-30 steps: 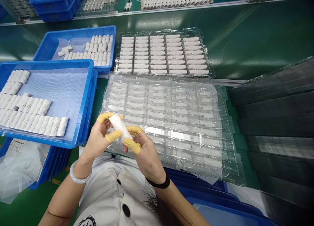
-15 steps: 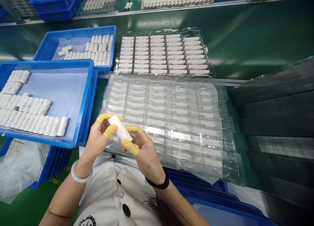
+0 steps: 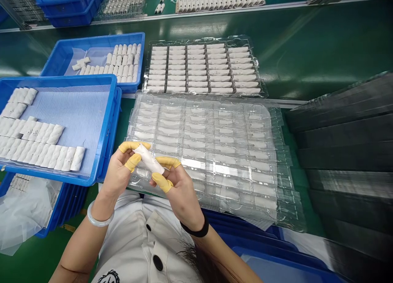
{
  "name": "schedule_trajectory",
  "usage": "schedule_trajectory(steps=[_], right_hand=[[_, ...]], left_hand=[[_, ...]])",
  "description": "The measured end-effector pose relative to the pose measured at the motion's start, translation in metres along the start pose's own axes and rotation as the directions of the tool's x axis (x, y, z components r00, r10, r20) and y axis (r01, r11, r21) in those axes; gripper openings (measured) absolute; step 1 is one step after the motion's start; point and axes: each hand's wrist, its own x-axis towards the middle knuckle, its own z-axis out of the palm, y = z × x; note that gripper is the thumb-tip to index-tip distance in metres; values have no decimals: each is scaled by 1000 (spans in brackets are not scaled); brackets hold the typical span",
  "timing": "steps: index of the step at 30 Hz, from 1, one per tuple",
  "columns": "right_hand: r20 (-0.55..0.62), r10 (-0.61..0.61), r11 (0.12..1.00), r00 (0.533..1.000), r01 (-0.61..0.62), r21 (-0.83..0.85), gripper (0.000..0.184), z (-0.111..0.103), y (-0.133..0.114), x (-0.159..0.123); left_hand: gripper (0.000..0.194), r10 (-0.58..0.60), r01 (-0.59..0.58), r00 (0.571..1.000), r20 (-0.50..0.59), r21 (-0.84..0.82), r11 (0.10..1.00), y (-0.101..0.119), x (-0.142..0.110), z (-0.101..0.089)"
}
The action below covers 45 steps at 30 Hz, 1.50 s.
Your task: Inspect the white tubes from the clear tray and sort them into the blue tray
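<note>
– Turned a little flatter since the previous frame, the white wrapped roll (image 3: 147,158) is held where, exactly?
– It is held between both hands, just above the lower left part of the clear blister tray (image 3: 135,127). Contact with that tray cannot be confirmed from this view.
– And how are the hands set?
– Neither hand is spread. The upper end of the roll is pinched by the yellow-cotted fingers (image 3: 132,162) of the left hand (image 3: 118,177), and its lower end is gripped by the cotted fingers (image 3: 161,183) of the right hand (image 3: 179,195).
– What is shown as completed?
– The upper blister tray (image 3: 147,66) is filled with white pieces (image 3: 196,66) in every visible row.
– And what is left?
– Rows of wrapped rolls (image 3: 39,152) are left in the near blue crate (image 3: 61,77), and more are left in the far blue crate (image 3: 92,37). White shapes (image 3: 196,152) are seen through the lower tray, but whether they are held in it or in a tray beneath cannot be determined.
</note>
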Motion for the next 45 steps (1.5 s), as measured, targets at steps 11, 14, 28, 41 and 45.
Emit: schedule_trajectory(steps=[11, 14, 28, 41, 45], right_hand=[[6, -53, 998, 999, 54, -45, 32, -2, -1, 2], [31, -84, 994, 996, 86, -70, 30, -3, -1, 3], [238, -278, 568, 931, 359, -740, 30, -26, -22, 59], [277, -451, 60, 848, 338, -939, 33, -29, -31, 242], [313, -414, 22, 854, 354, -935, 38, -33, -17, 252]], left_hand=[[16, 5, -7, 997, 80, 24, 1000, -1, 0, -4], [16, 22, -25, 994, 110, 24, 999, -3, 0, -6], [29, 153, -136, 988, 12, 538, 832, 6, -13, -12], [46, 298, 286, 888, -351, 928, 241, 86, -38, -141], [45, 84, 352, 934, -348, 935, -39, 88, -31, -171]])
